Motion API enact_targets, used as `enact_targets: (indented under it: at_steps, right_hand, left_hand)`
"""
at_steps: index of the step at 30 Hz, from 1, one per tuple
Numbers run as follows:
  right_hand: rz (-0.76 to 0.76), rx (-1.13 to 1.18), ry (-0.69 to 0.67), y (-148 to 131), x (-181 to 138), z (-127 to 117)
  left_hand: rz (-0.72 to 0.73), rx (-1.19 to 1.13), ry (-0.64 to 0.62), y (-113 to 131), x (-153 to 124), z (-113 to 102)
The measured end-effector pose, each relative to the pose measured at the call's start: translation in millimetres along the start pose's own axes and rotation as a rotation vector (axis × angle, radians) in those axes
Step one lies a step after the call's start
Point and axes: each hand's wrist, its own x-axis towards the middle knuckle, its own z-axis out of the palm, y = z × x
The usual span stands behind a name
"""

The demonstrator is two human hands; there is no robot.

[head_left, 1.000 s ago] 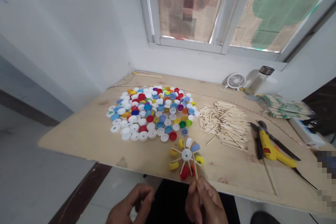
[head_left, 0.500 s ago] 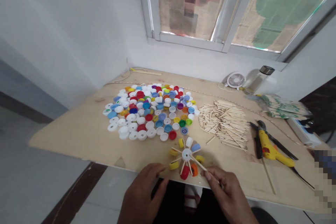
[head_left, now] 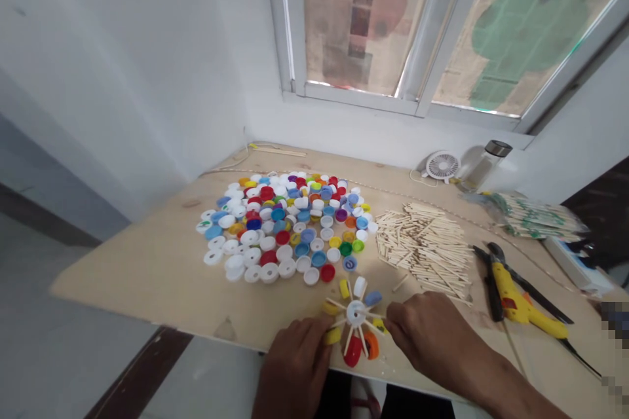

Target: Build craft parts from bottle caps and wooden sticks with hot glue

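My right hand [head_left: 420, 327] has moved forward, fingers clamped on a thin pale wooden stick [head_left: 375, 318]; my left hand [head_left: 295, 353] touches the round multicoloured plastic-cap wheel [head_left: 354, 309] between them, whether pinching I can't tell.

on the table [head_left: 147, 255], caps [head_left: 278, 215] left, sticks [head_left: 427, 245] right — wheel [head_left: 356, 314] before them

right hand [head_left: 417, 327]: fingertips hidden | window [head_left: 445, 33]: cut off, top edge

The left hand [head_left: 297, 360] and right hand [head_left: 420, 327] are showing bare, like the right forearm [head_left: 491, 373]; black legwear [head_left: 415, 404] is covering the thighs, with reddish footwear [head_left: 372, 406] peeking between.
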Motion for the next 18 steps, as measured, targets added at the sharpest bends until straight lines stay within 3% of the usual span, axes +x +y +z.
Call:
enact_targets:
  at_steps: [3, 12, 18]
  right_hand:
    - [-0.048, -0.082, -0.053, -4.5, 7.5, -11.8]
    - [-0.124, -0.185, -0.129, -11.1, 18.7, -33.4]
    - [-0.091, -0.127, -0.116, 2.1, 17.6, -40.0]
  left_hand:
    - [-0.01, -0.022, -0.016, -2.0, -0.9, 1.3]
    - [-0.011, -0.116, 0.09, 2.3, -0.6, 4.0]
    - [0.063, -0.286, 0.087, 15.4, 24.5, -8.2]
